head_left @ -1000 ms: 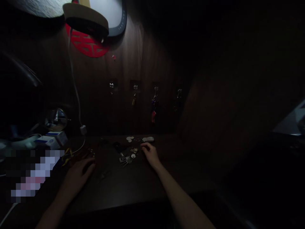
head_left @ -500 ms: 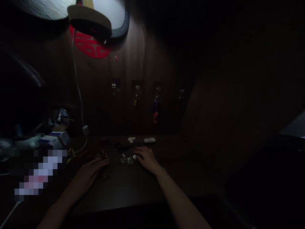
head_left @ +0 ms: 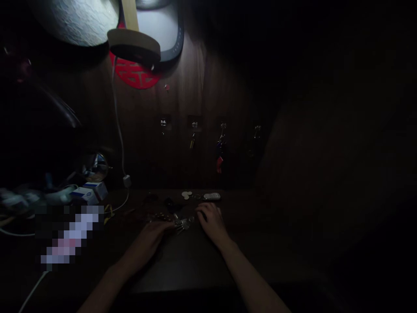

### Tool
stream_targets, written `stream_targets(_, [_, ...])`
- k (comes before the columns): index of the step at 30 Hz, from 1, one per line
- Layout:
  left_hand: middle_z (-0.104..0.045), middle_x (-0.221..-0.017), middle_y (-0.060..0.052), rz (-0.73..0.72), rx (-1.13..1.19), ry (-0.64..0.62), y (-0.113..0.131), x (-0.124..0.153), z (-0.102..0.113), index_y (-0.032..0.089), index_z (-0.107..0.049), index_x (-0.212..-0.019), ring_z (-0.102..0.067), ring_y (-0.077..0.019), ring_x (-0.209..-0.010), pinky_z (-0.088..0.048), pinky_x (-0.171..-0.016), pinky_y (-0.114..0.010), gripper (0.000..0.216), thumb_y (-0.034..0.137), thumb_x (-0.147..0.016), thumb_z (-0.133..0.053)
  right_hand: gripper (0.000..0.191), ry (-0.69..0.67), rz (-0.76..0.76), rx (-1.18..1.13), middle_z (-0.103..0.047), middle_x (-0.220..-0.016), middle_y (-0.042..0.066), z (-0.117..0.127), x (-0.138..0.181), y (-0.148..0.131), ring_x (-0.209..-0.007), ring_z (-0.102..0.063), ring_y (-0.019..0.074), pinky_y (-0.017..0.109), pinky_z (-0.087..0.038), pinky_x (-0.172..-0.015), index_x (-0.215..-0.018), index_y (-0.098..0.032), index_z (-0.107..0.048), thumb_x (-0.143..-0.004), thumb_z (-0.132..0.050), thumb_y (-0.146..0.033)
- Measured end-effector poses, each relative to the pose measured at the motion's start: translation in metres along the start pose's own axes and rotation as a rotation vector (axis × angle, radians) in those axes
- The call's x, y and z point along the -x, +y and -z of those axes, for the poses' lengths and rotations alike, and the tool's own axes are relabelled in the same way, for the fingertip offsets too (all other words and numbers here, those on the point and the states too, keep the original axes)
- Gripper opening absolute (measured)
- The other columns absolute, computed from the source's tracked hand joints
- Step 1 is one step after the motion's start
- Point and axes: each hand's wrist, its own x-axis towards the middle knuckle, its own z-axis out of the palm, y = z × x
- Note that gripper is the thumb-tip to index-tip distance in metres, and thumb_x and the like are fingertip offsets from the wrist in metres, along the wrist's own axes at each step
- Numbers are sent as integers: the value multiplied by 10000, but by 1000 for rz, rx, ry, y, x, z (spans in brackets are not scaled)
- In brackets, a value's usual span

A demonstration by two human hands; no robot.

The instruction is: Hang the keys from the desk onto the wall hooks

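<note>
In the head view, my left hand (head_left: 151, 236) lies low over the dark desk, palm down. Its fingers are held together over a string of beads (head_left: 160, 216), partly hidden behind them. The fingertips come right up to a bunch of metal keys (head_left: 184, 224), on or beside it. Just right of the keys, my right hand (head_left: 212, 222) rests with fingers bent and the thumb apart, nothing seen in it. Behind it lie a pale oval fob (head_left: 212, 196) and several whitish round discs (head_left: 186, 195). Dimness hides the finger details.
Hooks on the wooden back panel hold keys (head_left: 192, 141) and a red and blue keyring (head_left: 220, 163). At left stand small white-blue boxes (head_left: 88, 192), a round mirror (head_left: 97, 167) and a white cable (head_left: 121, 143). A lamp base (head_left: 133, 43) hangs above.
My left hand has moved right to the keys, the beads shifting with it. My right hand has drawn slightly away from the keys. The whole view has shifted a little.
</note>
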Motion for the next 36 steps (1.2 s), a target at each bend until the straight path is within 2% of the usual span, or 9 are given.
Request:
stream_targets(3, [-614, -1232, -6, -44, 37, -42, 20, -11, -8, 323, -554, -1208, -560, -171, -1120, -437, -979, -338, 380, 231, -877, -392, 152, -38, 119, -39, -639, -1006, 41, -1, 4, -16, -995, -527, 197, 381, -349, -898, -926, -247, -639, -873, -499, -219])
stream_targets(5, [-628, -1205, -11, -34, 12, -17, 21, -18, -7, 307, -552, -1200, -571, -169, -1098, -439, -970, -336, 370, 234, -871, -401, 139, -71, 186, -47, -640, -994, 34, -3, 5, -22, -984, -528, 191, 386, -328, -925, -931, -246, -635, -877, -507, -234])
stream_targets(9, [-628, -1190, -66, 76, -240, 112, 0, -31, 6, 235, -590, -1146, -552, -224, -1112, -418, -961, -411, 348, 211, -828, -451, 160, -82, 188, -19, -640, -979, 36, -4, 4, -23, -969, -527, 188, 381, -330, -915, -922, -235, -633, -895, -475, -228])
stream_targets(13, [-646, -1129, -77, 201, -459, 93, -15, -38, 21, 233, -677, -902, -555, -271, -1082, -407, -921, -442, 192, 229, -775, -532, 180, -61, 137, 6, -646, -960, 41, -2, 3, -21, -949, -526, 191, 368, -347, -874, -897, -228, -632, -901, -453, -210])
stream_targets(16, [-684, -952, -55, 183, -341, 127, -12, -42, 32, 225, -652, -830, -602, -234, -954, -425, -872, -396, 204, 316, -826, -470, 181, -44, 126, -19, -654, -963, 40, -1, 4, -21, -945, -532, 187, 360, -349, -870, -890, -226, -632, -899, -453, -202])
stream_targets(20, [-667, -826, -16, 287, 10, 254, 1, -51, 51, 208, -597, -854, -623, -191, -810, -469, -748, -317, 285, 431, -830, -422, 183, -8, 93, -117, -672, -944, 33, 0, 4, -21, -937, -552, 188, 358, -355, -860, -902, -225, -635, -897, -453, -207])
stream_targets(26, [-588, -663, 31, 329, 298, 285, 39, -68, 73, 192, -568, -865, -568, -140, -605, -423, -520, -227, 303, 474, -788, -487, 223, 74, 54, -378, -670, -1029, 41, 9, -8, -36, -1002, -566, 193, 364, -385, -900, -1018, -249, -632, -875, -461, -241])
stream_targets(31, [-633, -754, 15, 111, 282, 163, 69, -78, 73, 193, -610, -850, -586, -141, -699, -459, -629, -237, 270, 440, -784, -522, 416, 27, 30, -758, -622, -1153, 21, 18, -28, -66, -1082, -555, 186, 351, -408, -951, -1219, -287, -514, -808, -565, -334])
stream_targets(36, [-681, -837, -5, 91, 268, 172, 66, -82, 66, 199, -635, -907, -624, -166, -789, -484, -710, -270, 273, 423, -791, -530, 242, -22, -102, -965, -664, -876, -7, 21, -37, -70, -788, -613, 154, 266, -492, -690, -973, -241, -620, -770, -593, -369])
